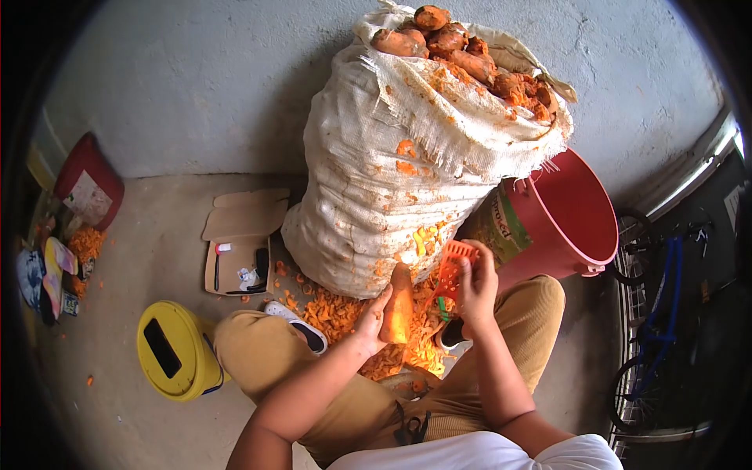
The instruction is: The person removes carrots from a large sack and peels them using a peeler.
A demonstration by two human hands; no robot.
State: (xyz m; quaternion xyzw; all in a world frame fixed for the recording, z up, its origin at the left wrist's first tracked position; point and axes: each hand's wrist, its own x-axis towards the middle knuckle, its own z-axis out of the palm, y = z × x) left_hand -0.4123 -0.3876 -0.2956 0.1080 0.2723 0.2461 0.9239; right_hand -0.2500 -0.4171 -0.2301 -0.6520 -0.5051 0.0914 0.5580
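Observation:
My left hand point(371, 322) is closed round a large orange root point(399, 305), partly peeled, held nearly upright in front of the white sack. In my right hand point(479, 288) is a red plastic grater point(450, 270) with holes in it, a short gap to the right of the root. Orange peelings point(337, 317) lie heaped on the floor below, between my shoes. Behind both hands stands the tall white woven sack point(368, 172), its open top filled with brownish-orange roots point(470, 63). Orange scraps stick to its side.
A red bucket point(576, 207) leans at the sack's right. To the left are an open cardboard box point(239, 270) with small items and a yellow bucket point(178, 352) with a phone on its lid. A blue bicycle point(666, 313) is at far right.

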